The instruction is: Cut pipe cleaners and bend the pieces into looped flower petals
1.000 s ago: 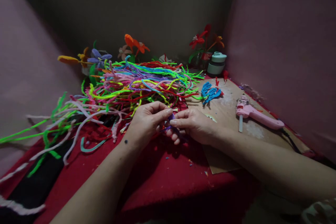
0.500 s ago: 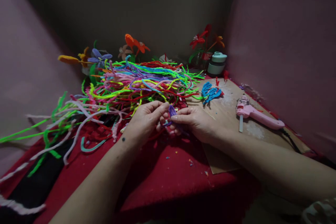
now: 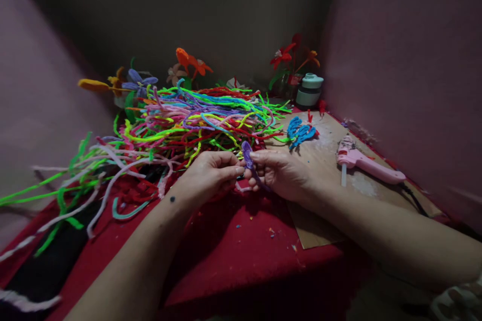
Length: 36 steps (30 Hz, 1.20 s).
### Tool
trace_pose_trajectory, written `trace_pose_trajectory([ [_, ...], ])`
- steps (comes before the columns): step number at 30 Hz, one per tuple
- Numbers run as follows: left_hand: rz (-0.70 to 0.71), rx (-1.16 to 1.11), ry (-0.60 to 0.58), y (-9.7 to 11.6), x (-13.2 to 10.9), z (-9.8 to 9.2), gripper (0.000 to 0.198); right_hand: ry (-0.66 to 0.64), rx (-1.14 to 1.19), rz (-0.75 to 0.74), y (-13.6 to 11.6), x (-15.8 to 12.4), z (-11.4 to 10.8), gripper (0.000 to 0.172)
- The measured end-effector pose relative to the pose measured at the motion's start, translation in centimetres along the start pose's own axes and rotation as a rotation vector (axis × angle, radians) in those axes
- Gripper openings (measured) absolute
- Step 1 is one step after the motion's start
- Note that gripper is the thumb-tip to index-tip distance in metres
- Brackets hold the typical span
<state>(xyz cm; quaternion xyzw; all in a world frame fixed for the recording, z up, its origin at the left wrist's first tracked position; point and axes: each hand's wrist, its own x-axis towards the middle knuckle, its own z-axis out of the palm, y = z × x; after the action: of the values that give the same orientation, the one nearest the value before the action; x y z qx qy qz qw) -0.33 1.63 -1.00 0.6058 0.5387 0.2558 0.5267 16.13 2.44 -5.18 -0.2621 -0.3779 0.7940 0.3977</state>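
One purple fuzzy strip (image 3: 247,153) stands nearly upright, leaning left at the top, between the person's hands, above the front of the red-covered bench (image 3: 233,261). The right hand (image 3: 284,173) pinches it, thumb laid along its near side and fingers curled behind. The left hand (image 3: 207,175) comes up to the strip's left side, back of the hand upward, thumb and forefinger drawn close at the tips; whether they grip any of it, I cannot tell. The left forearm slants up from the bottom edge, while the right forearm runs flatter, in from the right, over a brown board (image 3: 320,230). Beyond the hands lies a heap of coloured fuzzy stems (image 3: 203,115); a pink glue gun (image 3: 371,165) rests on the board.
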Motion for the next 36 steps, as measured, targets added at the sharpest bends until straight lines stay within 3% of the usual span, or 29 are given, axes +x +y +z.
trace_pose_trajectory([
  [13, 0.003, 0.003, -0.049, 0.1, 0.0, -0.2, 0.017, 0.068, -0.019, 0.006, 0.1, 0.2, -0.2, 0.01],
  [17, 0.07, -0.119, -0.057, 0.0, 0.0, -0.2, 0.02, 0.118, -0.093, -0.038, 0.3, 0.0, 0.1, 0.012],
  [21, 0.148, -0.209, 0.04, -0.4, 0.2, -0.1, 0.025, 0.134, -0.196, -0.06, 0.5, -0.2, 0.5, 0.014],
  [26, 0.229, -0.14, 0.219, -0.9, 0.4, 1.0, 0.02, 0.151, -0.267, -0.006, 0.6, -0.3, 0.8, 0.013],
  [28, 0.348, -0.047, 0.334, -1.1, 0.3, 1.6, 0.012, 0.166, -0.29, -0.023, 0.6, -0.3, 0.8, 0.017],
  [31, 0.635, 0.132, 0.479, -1.6, 0.3, 2.4, 0.007, 0.172, -0.294, -0.06, 0.8, -0.4, 1.0, 0.024],
  [33, 0.759, 0.198, 0.503, -1.7, 0.3, 2.6, 0.009, 0.18, -0.272, -0.065, 0.8, -0.5, 1.1, 0.025],
  [36, 0.696, 0.191, 0.476, -1.6, 0.3, 2.5, 0.008, 0.199, -0.264, -0.068, 0.8, -0.6, 1.2, 0.021],
])
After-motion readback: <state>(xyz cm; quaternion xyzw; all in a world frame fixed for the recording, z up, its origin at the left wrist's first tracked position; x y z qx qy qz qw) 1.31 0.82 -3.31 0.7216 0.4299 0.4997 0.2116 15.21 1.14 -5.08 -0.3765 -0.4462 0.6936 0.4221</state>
